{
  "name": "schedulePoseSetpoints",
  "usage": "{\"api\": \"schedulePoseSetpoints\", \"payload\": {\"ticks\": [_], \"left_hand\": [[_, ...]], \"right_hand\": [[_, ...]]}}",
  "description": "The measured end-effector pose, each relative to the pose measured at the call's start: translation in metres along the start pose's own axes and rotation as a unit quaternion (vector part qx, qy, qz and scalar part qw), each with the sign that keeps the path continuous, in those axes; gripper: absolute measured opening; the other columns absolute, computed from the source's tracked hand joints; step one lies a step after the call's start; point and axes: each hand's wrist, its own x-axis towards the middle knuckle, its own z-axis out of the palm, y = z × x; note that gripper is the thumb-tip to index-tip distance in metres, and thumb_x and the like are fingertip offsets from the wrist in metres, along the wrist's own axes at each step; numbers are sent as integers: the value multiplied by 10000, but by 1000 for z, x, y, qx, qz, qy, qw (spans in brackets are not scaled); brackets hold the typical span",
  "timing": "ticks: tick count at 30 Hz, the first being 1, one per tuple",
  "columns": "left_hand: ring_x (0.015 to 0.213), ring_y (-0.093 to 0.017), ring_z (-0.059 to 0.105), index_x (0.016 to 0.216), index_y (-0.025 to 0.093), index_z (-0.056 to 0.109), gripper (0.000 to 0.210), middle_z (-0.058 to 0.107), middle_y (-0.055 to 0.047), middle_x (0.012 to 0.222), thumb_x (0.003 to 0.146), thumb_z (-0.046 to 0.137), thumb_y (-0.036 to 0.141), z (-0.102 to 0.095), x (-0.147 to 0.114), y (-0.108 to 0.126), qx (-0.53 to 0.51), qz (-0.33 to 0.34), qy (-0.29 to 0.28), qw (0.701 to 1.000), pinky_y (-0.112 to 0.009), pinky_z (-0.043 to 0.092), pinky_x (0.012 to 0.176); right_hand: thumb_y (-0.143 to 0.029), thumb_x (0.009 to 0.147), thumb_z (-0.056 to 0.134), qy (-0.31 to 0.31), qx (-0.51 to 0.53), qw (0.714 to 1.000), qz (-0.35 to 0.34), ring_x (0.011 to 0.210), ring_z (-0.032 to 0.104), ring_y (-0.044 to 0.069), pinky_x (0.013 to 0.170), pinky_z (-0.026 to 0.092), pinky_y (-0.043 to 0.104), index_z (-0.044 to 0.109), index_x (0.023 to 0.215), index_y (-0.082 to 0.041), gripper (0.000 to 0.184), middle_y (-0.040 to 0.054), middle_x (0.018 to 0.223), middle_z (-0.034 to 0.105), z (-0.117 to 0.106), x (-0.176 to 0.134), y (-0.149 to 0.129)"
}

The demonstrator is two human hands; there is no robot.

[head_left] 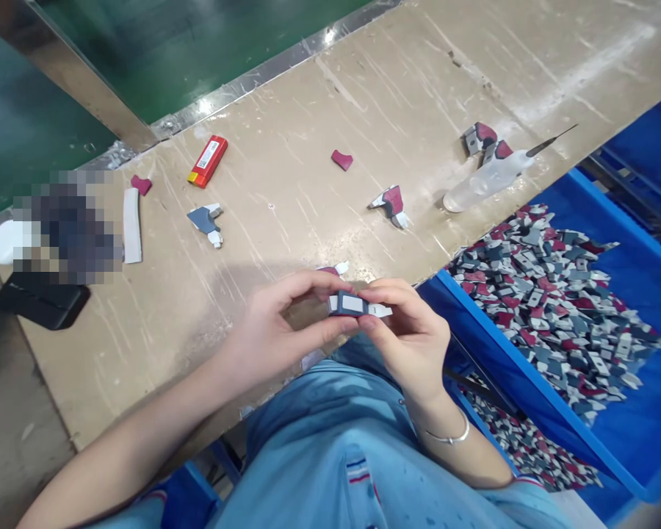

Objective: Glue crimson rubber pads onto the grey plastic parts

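Observation:
Near the front edge of the table, both hands pinch one small dark grey-and-white plastic part [353, 304]. My left hand [286, 316] grips its left end between thumb and fingers. At the other end, the thumb and index finger of my right hand [405, 323] close around it, and a pale tip sticks out between them. Just behind the fingers lies a maroon-and-white part [333, 270], partly hidden. Farther back on the table is another maroon-and-white part [390, 204], and a grey-and-white part [206, 223] rests to the left.
A clear bottle with a thin needle tip [482, 184] lies at right beside more parts [478, 138]. Heaps of similar parts fill blue bins [529, 345] on the right. Leftward are a red-and-yellow box [208, 162], a white strip [133, 225] and a black case [42, 300].

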Motion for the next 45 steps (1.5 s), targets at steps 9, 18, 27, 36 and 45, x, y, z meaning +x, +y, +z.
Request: {"api": "schedulePoseSetpoints", "payload": {"ticks": [9,18,27,36,45], "left_hand": [[857,-178,777,1001,200,789,137,833,-30,950,873,798,153,1,2,0,81,100,13,992,-291,633,855],[893,-193,790,968,207,814,119,841,-36,960,857,817,165,3,3,1,10,39,8,999,-288,640,867],[1278,-311,653,1439,205,590,682,692,-133,1408,857,868,427,-18,13,-21,272,103,-56,955,-486,529,1131],[1117,-315,680,1200,156,714,438,760,-121,1167,893,821,450,-15,20,-42,390,101,-44,914,-451,540,993],[834,-169,793,1102,222,727,266,832,6,1002,912,815,384,-2,-15,21,120,21,-32,992,-237,616,737]], "right_hand": [[-192,893,797,-22,12,1000,-17,859,747,189,790,639,312,779,1050,-274,178,23,939,788,4,-1,1],[-173,878,781,1,20,1000,-8,819,732,174,759,632,299,769,1015,-250,158,12,905,770,7,-2,0],[-255,901,790,113,-149,982,-7,804,701,165,717,574,291,742,1024,-245,133,10,940,757,-26,15,22],[-298,985,678,66,-366,921,-112,1147,660,300,1018,520,524,685,1217,-252,237,110,1186,726,-32,20,28],[-241,1051,606,-171,-103,968,-152,1096,733,208,915,634,343,679,1269,-243,231,85,1193,746,-9,10,-3]]}}
